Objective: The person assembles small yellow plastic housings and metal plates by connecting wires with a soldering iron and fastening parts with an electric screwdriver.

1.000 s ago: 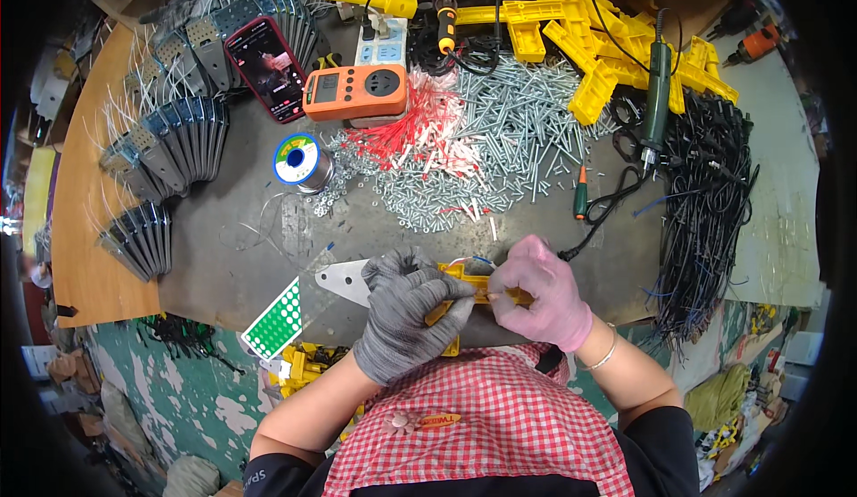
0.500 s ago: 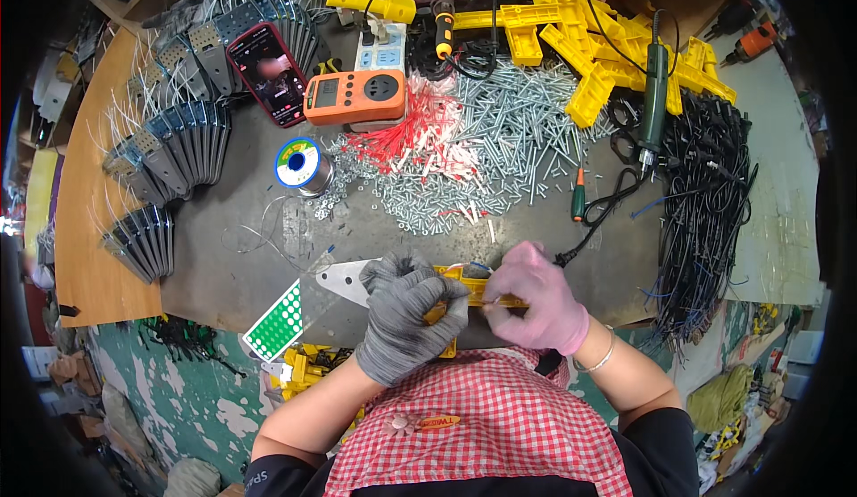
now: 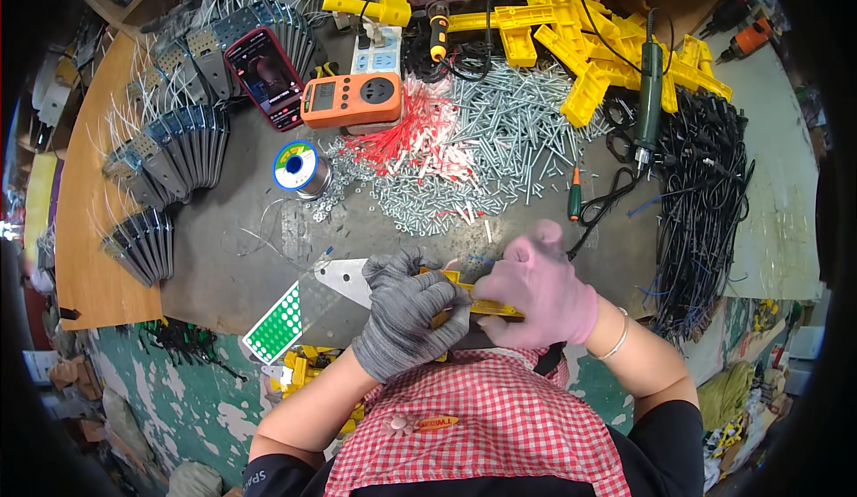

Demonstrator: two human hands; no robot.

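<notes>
My left hand (image 3: 411, 314), in a grey knitted glove, is closed around a yellow plastic housing (image 3: 498, 308) at the table's front edge. A flat grey metal blade (image 3: 344, 278) sticks out to the left of that hand. My right hand (image 3: 540, 292), in a pink glove, bends over the housing's right part, its thumb below and its fingers above. The fingers hide most of the housing's inside. A black cable (image 3: 585, 234) runs from behind the right hand toward the back right.
Piled screws (image 3: 518, 131) and red-and-white wires (image 3: 415, 131) cover the middle. Left of them stand a solder spool (image 3: 299, 169), an orange meter (image 3: 353, 100) and a phone (image 3: 266, 78). A green electric screwdriver (image 3: 652, 95), a small screwdriver (image 3: 576, 195) and black cords (image 3: 705, 202) lie right.
My right hand has moved a little right and turned over the housing; its fingers now spread further along it. The left hand keeps its hold almost in place.
</notes>
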